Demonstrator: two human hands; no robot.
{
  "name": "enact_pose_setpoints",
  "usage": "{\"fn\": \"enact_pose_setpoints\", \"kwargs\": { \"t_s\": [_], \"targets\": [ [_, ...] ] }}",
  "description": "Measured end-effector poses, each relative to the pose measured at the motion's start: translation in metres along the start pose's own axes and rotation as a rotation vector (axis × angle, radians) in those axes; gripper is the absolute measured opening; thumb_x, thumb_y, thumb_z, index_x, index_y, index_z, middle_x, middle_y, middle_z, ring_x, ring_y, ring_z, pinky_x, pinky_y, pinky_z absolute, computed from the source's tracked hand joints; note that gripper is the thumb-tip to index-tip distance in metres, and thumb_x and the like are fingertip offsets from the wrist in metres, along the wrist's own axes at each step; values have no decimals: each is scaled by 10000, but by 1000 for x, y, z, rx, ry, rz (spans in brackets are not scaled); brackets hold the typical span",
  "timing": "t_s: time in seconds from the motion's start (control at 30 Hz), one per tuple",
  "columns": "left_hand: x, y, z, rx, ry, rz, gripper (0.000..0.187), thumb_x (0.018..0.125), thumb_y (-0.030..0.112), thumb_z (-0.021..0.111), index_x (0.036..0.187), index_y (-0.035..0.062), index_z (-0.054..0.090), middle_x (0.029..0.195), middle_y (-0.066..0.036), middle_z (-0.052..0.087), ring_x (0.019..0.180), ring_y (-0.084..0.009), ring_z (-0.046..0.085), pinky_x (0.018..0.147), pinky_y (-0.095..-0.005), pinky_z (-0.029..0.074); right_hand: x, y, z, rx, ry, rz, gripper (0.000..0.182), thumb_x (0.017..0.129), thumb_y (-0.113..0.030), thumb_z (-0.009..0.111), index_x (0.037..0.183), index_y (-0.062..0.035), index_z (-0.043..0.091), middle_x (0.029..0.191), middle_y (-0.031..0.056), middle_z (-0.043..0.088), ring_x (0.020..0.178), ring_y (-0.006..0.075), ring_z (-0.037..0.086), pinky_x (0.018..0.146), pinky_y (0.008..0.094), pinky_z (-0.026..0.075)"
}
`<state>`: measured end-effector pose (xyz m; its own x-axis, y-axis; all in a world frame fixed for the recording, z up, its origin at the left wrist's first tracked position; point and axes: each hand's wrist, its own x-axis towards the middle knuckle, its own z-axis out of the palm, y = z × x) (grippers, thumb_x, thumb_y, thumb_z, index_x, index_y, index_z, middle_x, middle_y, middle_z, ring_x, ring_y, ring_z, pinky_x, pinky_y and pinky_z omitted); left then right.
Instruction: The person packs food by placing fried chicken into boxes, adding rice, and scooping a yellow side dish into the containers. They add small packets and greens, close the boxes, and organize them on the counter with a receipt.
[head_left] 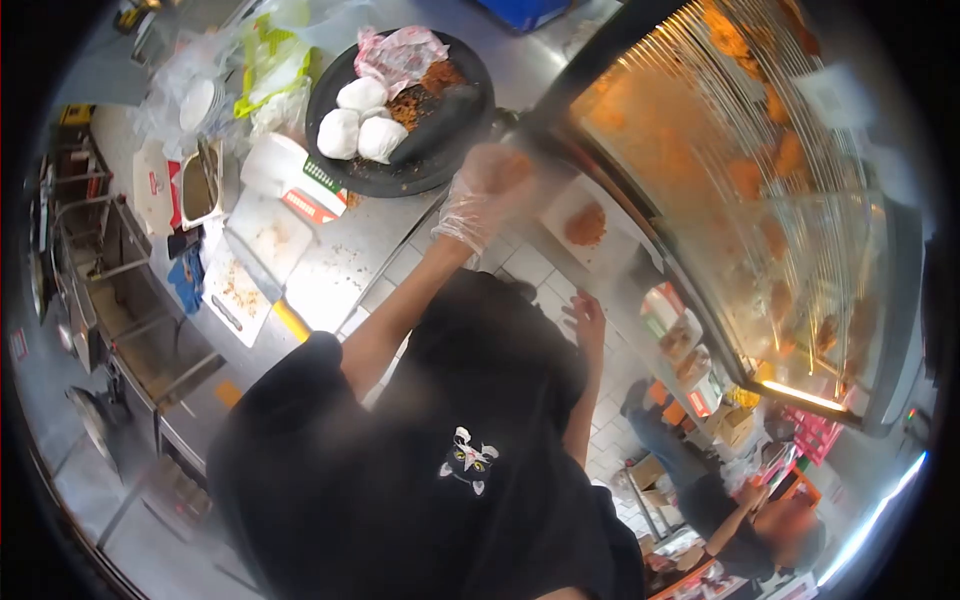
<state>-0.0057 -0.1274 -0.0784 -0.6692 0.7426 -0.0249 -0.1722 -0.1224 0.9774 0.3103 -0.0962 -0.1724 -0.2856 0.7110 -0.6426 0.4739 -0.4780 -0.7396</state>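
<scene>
My left hand (pixel 490 190), in a clear plastic glove, is raised beside the round black tray (pixel 440 165). Its blurred fingers look curled in, and I cannot make out what they hold. On the tray lie several white wrapped bundles (pixel 362 122), a crumpled pink-and-white wrapper (pixel 400 58) and brown crumbs (pixel 408 108). Lower right of that hand, a browned, breaded-looking piece (pixel 586 225) rests on a white surface. My right hand (pixel 586 318) is bare and low by my side, fingers apart, with nothing in it.
A glass-fronted warming cabinet (pixel 740 190) with orange-brown food stands on the right. The steel counter (pixel 335 270) holds a crumb-strewn white board (pixel 238 295) with a knife, a metal container (pixel 205 185), an open carton (pixel 285 175) and plastic bags (pixel 270 70). Another person (pixel 735 510) stands lower right.
</scene>
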Motion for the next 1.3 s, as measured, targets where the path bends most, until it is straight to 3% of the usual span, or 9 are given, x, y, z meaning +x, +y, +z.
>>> {"fn": "enact_pose_setpoints", "kwargs": {
  "t_s": [0.17,0.23,0.37,0.53,0.67,0.73,1.13,1.27,1.3],
  "targets": [
    [5,-23,-41,327,72,55,556,806,-6,749,1268,74,448,1149,-54,524,1016,-128,566,901,-277,491,4,3,1,-61,-48,37,409,996,-262,537,1327,-26,492,1218,147,590,1031,266,662,807,357,563],
    [8,-8,-52,668,141,295,724,790,6,763,1404,81,387,1185,-81,517,1064,-154,548,941,-301,479,4,4,3,-43,-36,12,400,983,-274,573,1295,-26,533,1155,158,617,988,237,671,783,344,555],
    [8,-7,-65,236,258,67,795,787,27,766,1459,87,345,1245,-102,509,1118,-188,535,975,-327,471,2,-5,13,-70,-53,38,396,983,-275,574,1295,-35,532,1141,141,619,975,228,672,775,335,553],
    [14,-6,-89,433,290,225,716,785,83,771,1400,96,404,1258,-87,525,1128,-225,553,950,-346,494,-2,-14,25,-111,-67,81,395,985,-275,575,1300,-41,529,1144,123,615,987,220,668,777,330,551],
    [14,4,-100,689,309,79,627,759,122,782,1315,133,493,1191,-113,549,1075,-259,584,904,-351,515,0,-10,30,-95,-71,90,390,985,-270,575,1302,-46,529,1149,119,615,984,216,669,774,324,550],
    [17,-2,-108,916,205,261,505,759,209,775,1216,164,566,1147,-125,564,990,-301,605,843,-380,524,2,-8,31,-97,-67,106,387,987,-265,574,1304,-49,528,1148,117,617,973,214,671,767,317,551],
    [33,-27,-84,1018,341,197,230,815,285,731,999,163,669,1022,-110,626,840,-325,636,746,-404,516,-3,-22,47,-82,-42,111,360,990,-222,558,1306,-53,529,1132,104,627,997,199,661,780,315,538],
    [36,-33,-81,745,463,187,185,865,234,698,1010,126,663,1005,-71,645,814,-254,639,742,-359,514,-3,-18,45,-72,-24,101,356,989,-220,557,1302,-51,533,1137,106,628,995,201,660,784,318,533],
    [37,-24,-79,386,515,-4,177,887,217,679,1013,96,659,998,-52,644,827,-207,624,767,-333,503,-4,-17,44,-67,-26,109,359,987,-225,560,1301,-51,534,1141,109,628,995,202,660,788,318,531]
  ]
}}
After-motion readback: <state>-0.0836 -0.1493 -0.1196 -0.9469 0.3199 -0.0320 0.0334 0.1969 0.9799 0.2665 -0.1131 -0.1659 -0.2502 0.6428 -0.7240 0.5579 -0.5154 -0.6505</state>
